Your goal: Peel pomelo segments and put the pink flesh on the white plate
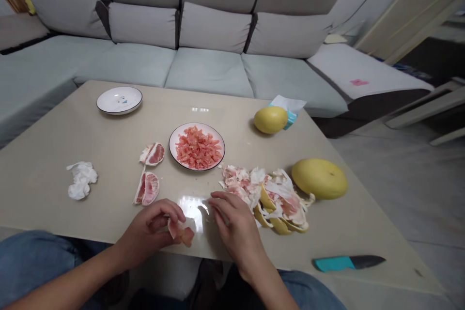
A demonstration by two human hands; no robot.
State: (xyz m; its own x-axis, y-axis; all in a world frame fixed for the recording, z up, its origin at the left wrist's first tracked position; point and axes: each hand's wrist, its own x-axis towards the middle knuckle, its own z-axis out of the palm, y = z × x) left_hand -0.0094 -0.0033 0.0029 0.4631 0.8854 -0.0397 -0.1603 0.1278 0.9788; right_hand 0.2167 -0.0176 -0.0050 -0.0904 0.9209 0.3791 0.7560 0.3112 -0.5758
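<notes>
Partly opened, a pink pomelo segment (180,233) is held between the thumb and fingers of my left hand (154,225), above the table's near edge. My right hand (234,225) is just to its right, fingers stretched out; I see nothing held in it. Beside the right hand is a heap of pomelo peel and membrane (272,198). Beyond both hands, a plate (173,155) carries a pile of pink pomelo flesh (199,147). Two unpeeled wedges, an upper pomelo wedge (154,154) and a lower pomelo wedge (148,189), lie left of the plate.
Whole yellow pomelos stand at right, a nearer pomelo (319,178) and a farther pomelo (270,119) by a tissue pack (290,109). A knife (348,262) with a turquoise handle lies near right. Crumpled tissue (82,180) and a white plate (119,100) are left. A sofa (207,70) stands behind.
</notes>
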